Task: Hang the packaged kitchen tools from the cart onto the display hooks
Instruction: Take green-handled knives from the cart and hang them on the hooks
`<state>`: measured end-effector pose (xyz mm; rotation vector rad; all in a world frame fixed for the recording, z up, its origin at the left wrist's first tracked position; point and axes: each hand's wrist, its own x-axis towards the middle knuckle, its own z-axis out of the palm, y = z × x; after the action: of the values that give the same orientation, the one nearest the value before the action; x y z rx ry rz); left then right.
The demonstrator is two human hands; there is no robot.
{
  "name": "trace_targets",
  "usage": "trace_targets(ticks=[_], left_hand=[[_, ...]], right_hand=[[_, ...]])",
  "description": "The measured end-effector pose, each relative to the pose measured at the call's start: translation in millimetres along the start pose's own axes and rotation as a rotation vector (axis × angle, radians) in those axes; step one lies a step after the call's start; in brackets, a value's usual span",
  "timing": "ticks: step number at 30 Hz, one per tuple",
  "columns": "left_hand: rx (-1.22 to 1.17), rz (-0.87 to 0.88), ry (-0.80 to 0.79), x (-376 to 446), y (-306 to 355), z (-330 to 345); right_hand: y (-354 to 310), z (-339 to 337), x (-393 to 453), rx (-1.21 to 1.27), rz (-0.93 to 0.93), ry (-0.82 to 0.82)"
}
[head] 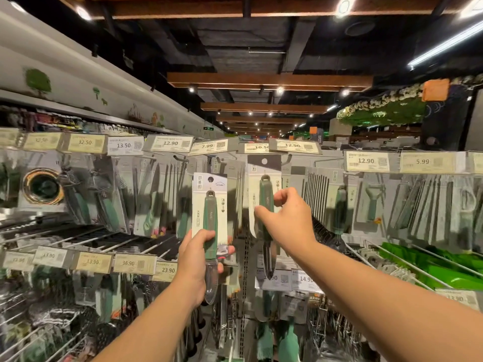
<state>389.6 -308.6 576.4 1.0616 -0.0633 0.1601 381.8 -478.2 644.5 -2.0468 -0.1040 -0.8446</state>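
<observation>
our left hand (199,259) grips one packaged knife (210,205); our right hand (285,218) pinches another green-handled package (264,184) up at the display hooks (183,159).

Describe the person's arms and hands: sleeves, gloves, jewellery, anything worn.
Both forearms are bare as far as the frame shows; no sleeve or cuff comes into view. The left hand and right hand are ungloved. No watch, bracelet or wristband shows on either wrist, and no ring shows on the visible fingers. No markings or tape show on either arm.
</observation>
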Motion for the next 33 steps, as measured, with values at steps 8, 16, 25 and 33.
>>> trace_targets(ticks=[8,16,25,33], left_hand=[[0.010,0.008,-0.055,2.9,2.3,-4.9],[0.001,-0.025,-0.067,15.9,3.0,-9.6],[-0.081,-0.052,-0.093,30.3,7.6,-14.5],[-0.054,-0.058,-0.081,32.6,4.8,-9.7]], right_hand=[[-6.6,2.8,20.7,-0.082,0.004,0.037],[2.1,25.5,42.6,-0.109,0.116,-0.021],[30.5,34.5,84.1,0.037,0.319,-0.083],[41.0,35.6,82.2,0.050,0.300,-0.137]])
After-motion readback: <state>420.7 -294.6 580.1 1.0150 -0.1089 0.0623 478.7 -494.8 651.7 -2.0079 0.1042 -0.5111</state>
